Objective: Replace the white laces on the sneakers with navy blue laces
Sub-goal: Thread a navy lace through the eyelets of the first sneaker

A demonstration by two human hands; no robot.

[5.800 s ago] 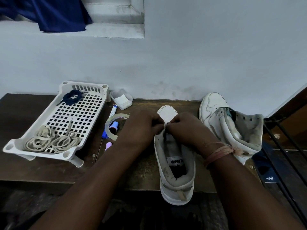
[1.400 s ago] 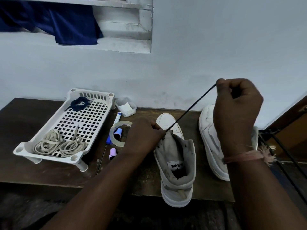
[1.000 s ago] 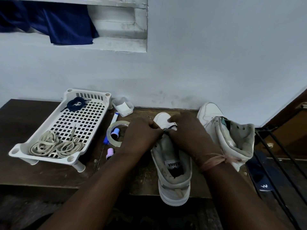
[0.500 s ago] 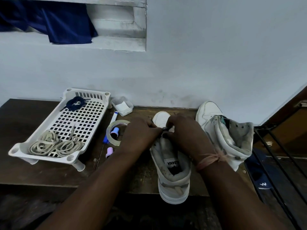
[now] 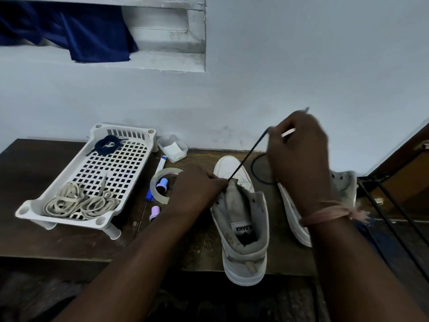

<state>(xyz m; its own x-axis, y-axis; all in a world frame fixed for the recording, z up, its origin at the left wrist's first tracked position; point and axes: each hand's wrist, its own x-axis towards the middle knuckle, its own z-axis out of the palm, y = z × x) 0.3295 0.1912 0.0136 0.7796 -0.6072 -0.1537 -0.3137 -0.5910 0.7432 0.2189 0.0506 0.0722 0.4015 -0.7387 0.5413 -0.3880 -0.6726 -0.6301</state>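
navy lace (image 5: 246, 160) in right hand (image 5: 299, 156)

right hand (image 5: 299, 154) raised, fingers (image 5: 276, 145) pinched

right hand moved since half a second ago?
Yes. The right hand has lifted off the near sneaker up and to the right, pulling the navy lace taut.

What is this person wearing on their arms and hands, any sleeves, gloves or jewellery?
No gloves or sleeves show: both forearms are bare to the frame's edge. The left hand wears nothing. The right hand has a pinkish thread band wound around the wrist, its frayed knotted end sticking out sideways.
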